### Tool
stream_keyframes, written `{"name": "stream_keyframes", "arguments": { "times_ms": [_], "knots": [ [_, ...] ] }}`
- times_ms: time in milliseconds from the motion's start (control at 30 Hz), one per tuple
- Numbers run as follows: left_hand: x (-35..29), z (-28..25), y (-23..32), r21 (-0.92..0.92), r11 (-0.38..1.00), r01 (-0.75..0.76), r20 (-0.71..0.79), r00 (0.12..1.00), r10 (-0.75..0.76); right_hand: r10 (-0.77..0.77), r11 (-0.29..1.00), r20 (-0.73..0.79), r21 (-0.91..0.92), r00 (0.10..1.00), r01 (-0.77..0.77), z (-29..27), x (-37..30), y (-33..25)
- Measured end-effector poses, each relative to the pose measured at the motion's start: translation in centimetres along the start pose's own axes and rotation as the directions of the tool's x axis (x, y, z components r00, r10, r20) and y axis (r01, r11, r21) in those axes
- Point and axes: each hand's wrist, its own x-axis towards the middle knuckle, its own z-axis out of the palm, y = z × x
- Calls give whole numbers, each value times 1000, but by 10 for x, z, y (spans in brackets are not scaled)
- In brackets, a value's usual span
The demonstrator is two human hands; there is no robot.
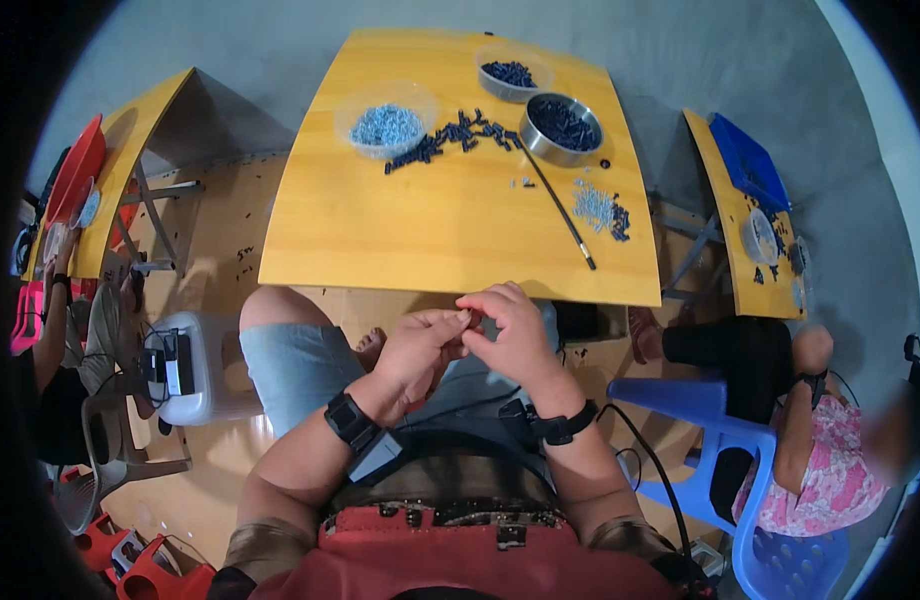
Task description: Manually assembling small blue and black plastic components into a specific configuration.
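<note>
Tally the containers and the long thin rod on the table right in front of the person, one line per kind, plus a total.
Clear plastic bowls: 2
Metal bowl: 1
Long thin dark rod: 1
Total: 4

Workshop: yellow tables (pixel 410 230), small parts (pixel 594 208)

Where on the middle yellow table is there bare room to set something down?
Largest: the near-left of the yellow table, between its left and near edges, the row of dark pieces and the black rod. Smaller: the far-left corner, behind the tub of light-blue pieces. Crowded: the far right, around the steel bowl.
</note>
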Motion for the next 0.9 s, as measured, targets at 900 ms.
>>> {"name": "stream_keyframes", "arguments": {
  "times_ms": [900],
  "knots": [
    [2,13,-6,132,976,176,-104,981,-163,747,658,-316,226,585,-718,-84,-115,155]
  ]
}}
